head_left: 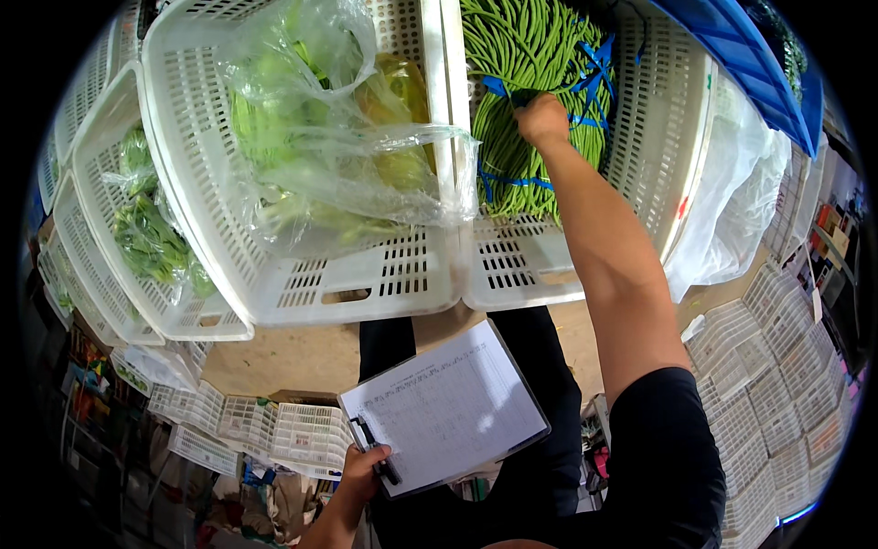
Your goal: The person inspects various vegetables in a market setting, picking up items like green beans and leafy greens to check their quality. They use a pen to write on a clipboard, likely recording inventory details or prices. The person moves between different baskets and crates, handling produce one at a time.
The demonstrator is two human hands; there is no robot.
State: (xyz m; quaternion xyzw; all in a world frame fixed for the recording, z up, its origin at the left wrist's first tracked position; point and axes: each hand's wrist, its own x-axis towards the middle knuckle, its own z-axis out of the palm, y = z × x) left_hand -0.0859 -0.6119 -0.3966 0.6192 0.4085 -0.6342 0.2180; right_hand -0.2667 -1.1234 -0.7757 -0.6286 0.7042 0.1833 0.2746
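Note:
My left hand (362,465) is closed on the clip end of a clipboard (540,437), thumb on top. White sheets of paper (448,412) with printed and handwritten lines lie on it, and a dark pen (366,432) sits by the clip. My right arm reaches into a white crate, where my right hand (543,119) is closed on a bundle of green long beans (512,146). Its fingertips are partly hidden among the beans. Blue ties (599,69) bind the bundles.
Left of the beans, another white crate (366,274) holds leafy greens in clear plastic bags (302,137). More crates (137,82) of greens stand at far left. A blue crate (750,55) juts in at upper right, above white plastic sheeting (732,201). Stacked white crates (777,366) stand at right.

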